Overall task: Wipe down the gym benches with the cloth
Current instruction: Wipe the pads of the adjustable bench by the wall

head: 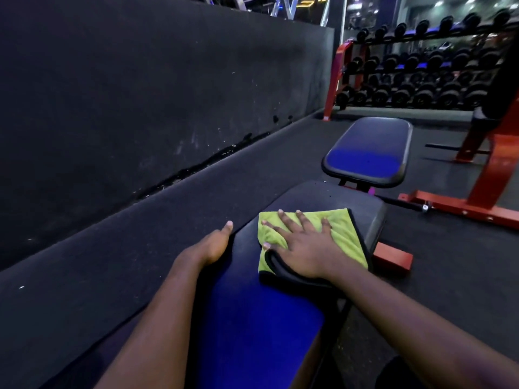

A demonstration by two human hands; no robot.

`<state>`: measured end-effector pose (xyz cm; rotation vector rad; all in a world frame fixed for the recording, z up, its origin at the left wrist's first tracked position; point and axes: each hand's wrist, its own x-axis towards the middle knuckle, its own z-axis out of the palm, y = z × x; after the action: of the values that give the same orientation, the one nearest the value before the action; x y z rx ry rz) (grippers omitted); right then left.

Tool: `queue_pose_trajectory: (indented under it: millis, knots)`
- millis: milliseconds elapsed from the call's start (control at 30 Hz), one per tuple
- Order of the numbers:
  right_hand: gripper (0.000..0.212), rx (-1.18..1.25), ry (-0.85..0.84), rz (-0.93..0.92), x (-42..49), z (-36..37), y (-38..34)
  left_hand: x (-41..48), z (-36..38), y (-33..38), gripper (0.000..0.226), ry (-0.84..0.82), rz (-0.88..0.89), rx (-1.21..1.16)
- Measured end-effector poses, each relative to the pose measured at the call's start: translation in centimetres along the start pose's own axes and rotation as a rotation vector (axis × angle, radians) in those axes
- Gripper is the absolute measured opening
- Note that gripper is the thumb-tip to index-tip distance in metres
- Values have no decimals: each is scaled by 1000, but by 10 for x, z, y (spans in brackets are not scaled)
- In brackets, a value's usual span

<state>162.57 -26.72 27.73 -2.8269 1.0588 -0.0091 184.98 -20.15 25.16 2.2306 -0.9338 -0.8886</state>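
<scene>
Cloth (pixel 345 234) (fuzzy green) under flat right hand (pixel 306 248) on smooth padded bench (pixel 252 318).

Dark rubber floor (pixel 140 248) runs the length of the room, flecked pale in spots. Black padded wall (pixel 140 80) on the left; its bottom seam is torn and ragged where it meets the floor. Far right: orange-framed dumbbell rack (pixel 341 77), three tiers of black dumbbells (pixel 421 94) in rows. Nearer right, an orange steel machine frame (pixel 483 189) bolted flat on the floor, a black bar (pixel 398 202) jutting from its base.
</scene>
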Motion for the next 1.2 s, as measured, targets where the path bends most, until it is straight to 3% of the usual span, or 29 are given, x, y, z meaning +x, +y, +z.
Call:
queue_pose_trajectory:
  millis: [167,367,533,767,1000,1200]
  knots:
    - [60,-12,27,-86,-24,8,-5,6,-3,-3,83,-29,13,29]
    - [61,1,-37,16,44,-4,-17,3,-3,-2,81,-36,30,47]
    - [61,-38,26,-38,24,5,-17,2,-5,2,86,-66,10,38]
    - [62,-14,-62,10,68,-7,-22,-4,-3,5,81,-50,43,64]
    - [61,-43,7,-83,20,8,-20,-7,-3,6,78,-73,44,47]
    - [65,-22,-60,-27,80,-12,-7,-5,-3,2,80,-29,34,81]
